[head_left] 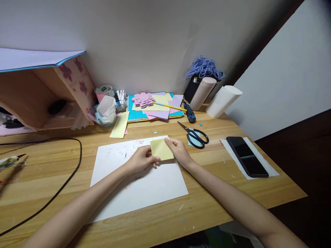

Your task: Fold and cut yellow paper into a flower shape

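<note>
A small square of pale yellow paper (161,149) is held up between both hands, over a marked white sheet (113,193). My left hand (142,159) grips its lower left corner, thumb in front and fingers behind. At the upper right edge, my right hand (178,151) pinches the square with the thumb on the front; its other fingers are partly hidden. Just beyond my right hand lie black-handled scissors (195,135), resting over a piece of light blue paper (194,132).
Behind stand a stack of coloured papers (134,115) with a pink layered paper flower (143,100), a blue cutter (190,113) and a yellow pencil (170,106). A phone (247,156) lies right. A black cable (77,162) and an open box (74,86) are left.
</note>
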`<state>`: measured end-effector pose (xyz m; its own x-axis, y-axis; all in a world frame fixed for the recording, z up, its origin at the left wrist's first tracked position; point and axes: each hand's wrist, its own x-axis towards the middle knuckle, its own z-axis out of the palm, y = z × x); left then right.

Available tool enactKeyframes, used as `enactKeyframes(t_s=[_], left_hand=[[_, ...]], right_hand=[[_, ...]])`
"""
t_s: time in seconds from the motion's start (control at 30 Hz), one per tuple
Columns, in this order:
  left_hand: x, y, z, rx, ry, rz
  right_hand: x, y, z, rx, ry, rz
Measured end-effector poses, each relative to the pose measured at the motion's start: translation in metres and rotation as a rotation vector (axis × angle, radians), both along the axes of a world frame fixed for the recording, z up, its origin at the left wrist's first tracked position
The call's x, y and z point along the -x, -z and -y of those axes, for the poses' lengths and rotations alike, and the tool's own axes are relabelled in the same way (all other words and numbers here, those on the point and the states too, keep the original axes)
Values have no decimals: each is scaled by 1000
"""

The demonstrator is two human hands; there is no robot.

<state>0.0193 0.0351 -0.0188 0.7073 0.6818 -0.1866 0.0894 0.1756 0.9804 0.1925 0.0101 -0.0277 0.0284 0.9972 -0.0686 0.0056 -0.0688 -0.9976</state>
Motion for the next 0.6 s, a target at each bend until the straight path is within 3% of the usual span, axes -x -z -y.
enactKeyframes(t_s=[0.17,0.3,0.47,0.6], left_hand=[[0,0,-2,41,-32,-19],[-1,3,-2,24,-175,-33],[1,3,-2,-158,-454,-75],[4,1,-3,-138,-461,-60]], right_hand=[[-6,-1,-5,-45,64,-52],[-12,-3,-8,7,41,-61],[-14,-6,-5,122,-237,-124],[-10,-10,0,150,-441,-191]])
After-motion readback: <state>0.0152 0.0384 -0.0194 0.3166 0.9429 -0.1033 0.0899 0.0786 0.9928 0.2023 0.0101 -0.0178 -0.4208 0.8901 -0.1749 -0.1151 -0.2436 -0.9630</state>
